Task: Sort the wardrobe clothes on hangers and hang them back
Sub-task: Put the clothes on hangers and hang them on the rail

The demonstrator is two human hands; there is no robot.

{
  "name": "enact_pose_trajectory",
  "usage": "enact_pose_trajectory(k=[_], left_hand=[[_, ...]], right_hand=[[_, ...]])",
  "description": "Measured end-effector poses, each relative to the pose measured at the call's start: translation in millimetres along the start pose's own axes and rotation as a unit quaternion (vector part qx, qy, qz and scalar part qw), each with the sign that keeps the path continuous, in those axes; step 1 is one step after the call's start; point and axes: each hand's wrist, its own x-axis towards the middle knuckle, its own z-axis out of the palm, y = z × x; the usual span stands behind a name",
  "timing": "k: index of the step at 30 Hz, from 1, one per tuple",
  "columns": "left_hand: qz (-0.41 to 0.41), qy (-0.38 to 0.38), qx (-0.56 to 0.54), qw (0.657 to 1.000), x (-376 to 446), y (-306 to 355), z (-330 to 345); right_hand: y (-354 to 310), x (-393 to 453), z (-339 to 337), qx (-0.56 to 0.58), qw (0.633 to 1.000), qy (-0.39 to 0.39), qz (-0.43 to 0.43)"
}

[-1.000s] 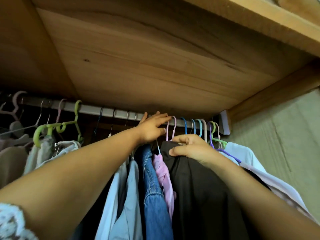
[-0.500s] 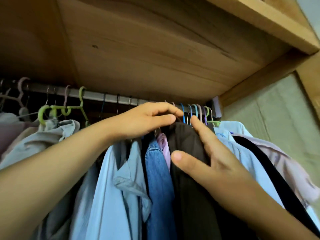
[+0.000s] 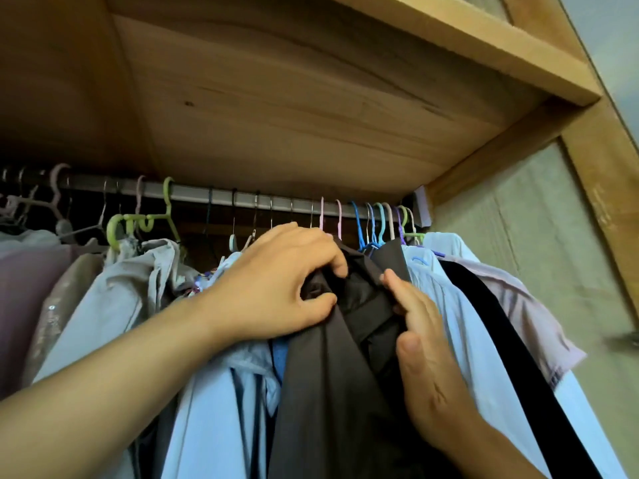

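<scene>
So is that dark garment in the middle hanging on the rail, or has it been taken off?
Cannot tell. The dark garment sits bunched among the hanging clothes under the rail; the left hand grips its top, hiding any hanger hook.

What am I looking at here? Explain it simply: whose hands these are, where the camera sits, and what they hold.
The camera is worn on a person's head and looks up into a wooden wardrobe. Clothes hang on coloured hangers from a metal rail. The left hand grips the collar area of a dark garment, fingers curled into the fabric. The right hand lies with straight fingers against the garment's other side. Light blue shirts hang on both sides of it, and a green hanger hangs further left.
</scene>
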Motion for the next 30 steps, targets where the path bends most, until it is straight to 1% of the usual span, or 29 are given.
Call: enact_pose_trajectory(k=[2,3,5,7,9,10,11,13,14,15,17,18,19,22,24,26,28,30], left_hand=[[0.043,0.018,0.042,0.998,-9.3,5.5,7.4],[0.054,0.02,0.063,0.996,-13.6,8.4,12.7],[0.056,0.018,0.1,0.993,-20.7,12.9,22.5],[0.066,0.027,0.131,0.989,-24.7,20.0,27.7],[0.091,0.037,0.138,0.986,-28.1,32.1,31.9],[0.097,0.035,0.133,0.986,-30.2,40.6,35.2],[0.094,0.029,0.127,0.987,-32.6,51.0,39.2],[0.062,0.012,0.11,0.992,-37.2,69.0,49.7],[0.04,0.006,0.09,0.995,-39.0,75.0,55.6],[0.021,0.006,0.07,0.997,-40.0,78.3,61.0],[-0.004,0.017,0.053,0.998,-38.1,78.9,68.7],[-0.01,0.019,0.054,0.998,-36.1,78.1,71.1],[-0.015,0.018,0.058,0.998,-34.1,77.0,72.4],[-0.05,0.029,0.064,0.996,-26.9,76.7,72.4],[-0.066,0.037,0.07,0.995,-24.4,77.7,71.6],[-0.068,0.04,0.078,0.994,-23.5,78.0,71.7],[-0.08,0.036,0.087,0.992,-22.0,79.4,71.9],[-0.112,0.031,0.106,0.988,-18.9,80.1,72.9]], right_hand=[[-6.1,-8.4,10.5,-0.006,1.0,0.017,0.024],[-6.9,-8.8,5.9,0.026,0.998,0.037,0.051],[-11.7,-4.2,1.4,0.126,0.981,0.023,0.146],[-19.8,-4.3,11.9,0.167,0.968,-0.012,0.187],[-17.8,-1.5,14.5,0.247,0.946,-0.021,0.209],[-17.4,1.1,12.8,0.297,0.927,-0.027,0.227],[-18.0,2.8,9.5,0.343,0.908,-0.03,0.239],[-20.4,6.0,0.9,0.391,0.881,-0.023,0.265],[-19.2,7.4,-3.0,0.4,0.876,-0.011,0.27],[-17.1,8.5,-7.1,0.4,0.879,0.01,0.26],[-9.4,9.6,-11.3,0.362,0.894,0.083,0.249],[-6.9,9.6,-13.1,0.335,0.903,0.102,0.249],[-6.7,9.7,-14.0,0.316,0.909,0.105,0.251],[1.4,2.4,-12.9,0.287,0.91,0.068,0.292],[4.8,-2.8,-14.7,0.285,0.898,0.036,0.333],[3.6,-5.7,-20.4,0.308,0.878,0.013,0.365],[-2.2,-5.3,-26.1,0.347,0.869,0.008,0.352],[-9.3,-0.6,-27.0,0.372,0.871,-0.001,0.32]])
